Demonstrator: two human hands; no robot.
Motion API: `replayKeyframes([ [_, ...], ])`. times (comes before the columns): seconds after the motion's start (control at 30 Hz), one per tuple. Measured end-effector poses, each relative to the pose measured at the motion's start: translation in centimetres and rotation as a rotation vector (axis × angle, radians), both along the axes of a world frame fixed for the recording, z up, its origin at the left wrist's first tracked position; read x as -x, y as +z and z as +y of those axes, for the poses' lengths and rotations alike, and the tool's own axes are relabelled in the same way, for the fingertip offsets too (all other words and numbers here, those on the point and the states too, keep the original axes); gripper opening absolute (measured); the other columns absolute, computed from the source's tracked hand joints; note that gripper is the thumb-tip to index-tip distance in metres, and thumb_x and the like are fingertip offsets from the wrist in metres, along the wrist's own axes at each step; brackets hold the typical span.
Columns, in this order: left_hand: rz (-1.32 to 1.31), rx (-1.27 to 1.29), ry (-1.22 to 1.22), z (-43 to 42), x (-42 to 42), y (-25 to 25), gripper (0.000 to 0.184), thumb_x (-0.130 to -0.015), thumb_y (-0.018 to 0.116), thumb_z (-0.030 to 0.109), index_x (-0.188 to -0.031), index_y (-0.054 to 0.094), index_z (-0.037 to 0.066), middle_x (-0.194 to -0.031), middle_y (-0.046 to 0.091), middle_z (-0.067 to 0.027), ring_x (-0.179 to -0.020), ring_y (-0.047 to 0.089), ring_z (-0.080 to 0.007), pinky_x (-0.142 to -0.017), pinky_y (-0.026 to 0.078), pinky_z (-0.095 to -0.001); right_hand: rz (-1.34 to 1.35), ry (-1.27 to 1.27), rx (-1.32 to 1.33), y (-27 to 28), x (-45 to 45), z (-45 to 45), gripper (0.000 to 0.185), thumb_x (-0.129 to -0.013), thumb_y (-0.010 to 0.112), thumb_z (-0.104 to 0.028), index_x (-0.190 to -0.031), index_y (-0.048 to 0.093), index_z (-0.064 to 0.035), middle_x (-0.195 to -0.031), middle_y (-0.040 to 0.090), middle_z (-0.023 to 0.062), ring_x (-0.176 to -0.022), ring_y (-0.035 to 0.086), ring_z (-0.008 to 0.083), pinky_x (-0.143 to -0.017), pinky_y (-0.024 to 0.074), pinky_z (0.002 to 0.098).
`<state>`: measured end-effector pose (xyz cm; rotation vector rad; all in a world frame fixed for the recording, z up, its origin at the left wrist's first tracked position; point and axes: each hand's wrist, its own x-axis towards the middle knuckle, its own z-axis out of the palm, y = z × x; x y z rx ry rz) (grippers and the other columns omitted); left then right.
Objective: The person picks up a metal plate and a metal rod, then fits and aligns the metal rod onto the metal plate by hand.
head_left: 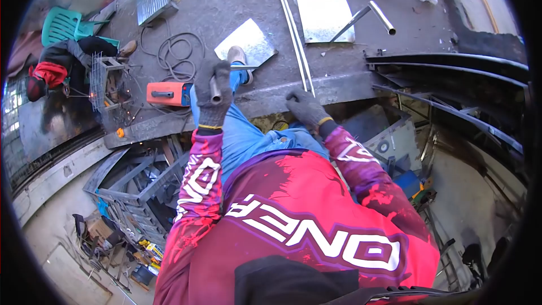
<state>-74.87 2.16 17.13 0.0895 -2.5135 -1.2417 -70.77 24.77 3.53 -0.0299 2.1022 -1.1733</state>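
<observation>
My left hand [212, 114], in a dark grey work glove, is closed around a metal tube [215, 91] whose open end points toward me. A thin straight part of metal [243, 68] sticks out to the right of that hand, over a shiny sheet; I cannot tell whether it belongs to the tube. My gloved right hand [307, 108] hovers over my right thigh, fingers loosely apart, with nothing visible in it. Close to its fingertips are the near ends of two long, thin pale bars [296, 42] on the ground.
Shiny metal sheets [326, 14] lie ahead, one beside a bent tube [383, 18]. Left stand a red welding machine [168, 94] with coiled cable [172, 48] and a crouching co-worker [53, 73] near sparks. Steel beams [451, 59] jut in from the right; metal frames [141, 181] stand below the ledge.
</observation>
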Motion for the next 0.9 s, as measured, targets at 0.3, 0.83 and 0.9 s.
replayKeyframes([
  [0.3, -0.026, 0.401, -0.19, 3.3, 5.6, -3.8, 0.02, -0.082, 0.059, 0.012, -0.1, 0.061, 0.004, -0.087, 0.058, -0.0151, -0.08, 0.058, -0.0357, -0.068, 0.044, -0.0396, 0.038, -0.58, 0.885, -13.8, 7.1, -17.5, 0.06, -0.078, 0.066, -0.018, -0.129, 0.04, -0.0013, -0.118, 0.053, 0.0183, -0.098, 0.06, 0.0285, -0.081, 0.0502, 0.0387],
  [0.83, -1.216, -0.248, 0.196, -9.7, -3.1, 7.8, 0.043, -0.084, 0.057, 0.007, -0.125, 0.044, 0.001, -0.118, 0.052, -0.0174, -0.102, 0.061, -0.0305, -0.082, 0.051, -0.0393, -1.043, -1.237, 0.867, -16.1, 4.1, -28.0, 0.042, -0.077, 0.06, -0.003, -0.114, 0.047, -0.0164, -0.077, 0.05, 0.0103, -0.061, 0.056, 0.0271, -0.054, 0.0516, 0.0473],
  [0.9, -1.23, 0.196, 0.066, -11.2, -4.1, 6.4, 0.046, -0.087, 0.055, 0.011, -0.129, 0.041, 0.0, -0.123, 0.051, -0.0205, -0.105, 0.059, -0.0353, -0.086, 0.048, -0.0413, -1.043, -1.328, 0.869, -16.3, 4.3, -28.8, 0.046, -0.078, 0.058, 0.0, -0.117, 0.044, -0.0184, -0.074, 0.048, 0.0102, -0.056, 0.055, 0.0268, -0.051, 0.051, 0.0473],
])
